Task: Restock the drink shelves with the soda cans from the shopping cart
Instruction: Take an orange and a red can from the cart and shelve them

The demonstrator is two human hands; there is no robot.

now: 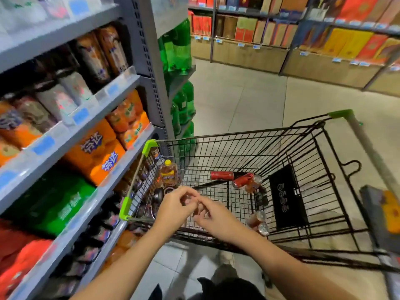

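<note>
Two hands meet above the shopping cart (303, 148), left hand (175, 210) and right hand (214, 217) with fingers curled together; blur hides whether they pinch anything. Inside the cart, two red soda cans (222, 175) lie sideways on its floor, with brownish cans (257, 219) partly hidden nearer its near rim.

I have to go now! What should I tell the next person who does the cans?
Left hand and right hand: together above the cart's near rim, fingers loosely curled; nothing clearly held.
Cart: beside the drink shelves. Inside, two red soda cans lie on their sides, more cans near the right wall, a yellow-capped bottle in the left corner.
Done: cannot tell how many are shelved.
Left: pick up the remaining cans and shelve them.
</note>
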